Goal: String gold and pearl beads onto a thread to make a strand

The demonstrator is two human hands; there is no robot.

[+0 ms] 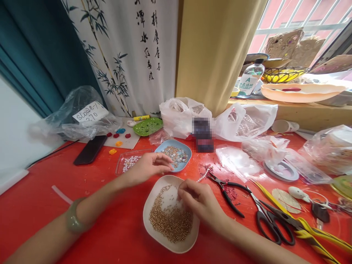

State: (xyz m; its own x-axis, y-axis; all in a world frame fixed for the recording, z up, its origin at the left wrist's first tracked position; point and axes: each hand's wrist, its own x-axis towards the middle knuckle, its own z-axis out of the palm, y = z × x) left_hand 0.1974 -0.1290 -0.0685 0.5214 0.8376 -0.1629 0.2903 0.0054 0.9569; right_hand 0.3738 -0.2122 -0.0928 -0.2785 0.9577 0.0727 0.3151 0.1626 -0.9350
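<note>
A white dish of small gold beads stands in front of me. Over its upper right side, my right hand is closed in a pinch; whatever the fingertips hold is too small to make out. My left hand reaches to the near left rim of a blue dish, its fingers stretched out and the thumb a little apart below them. Mixed gold and pale beads lie in the blue dish. Beside the left hand, white pearl beads fill part of a clear tray, partly hidden. A short pearl strand lies beyond my right hand.
Pliers, black scissors and yellow-handled pliers lie to the right. A phone and a green dish are at the back left. Plastic bags line the back of the red table.
</note>
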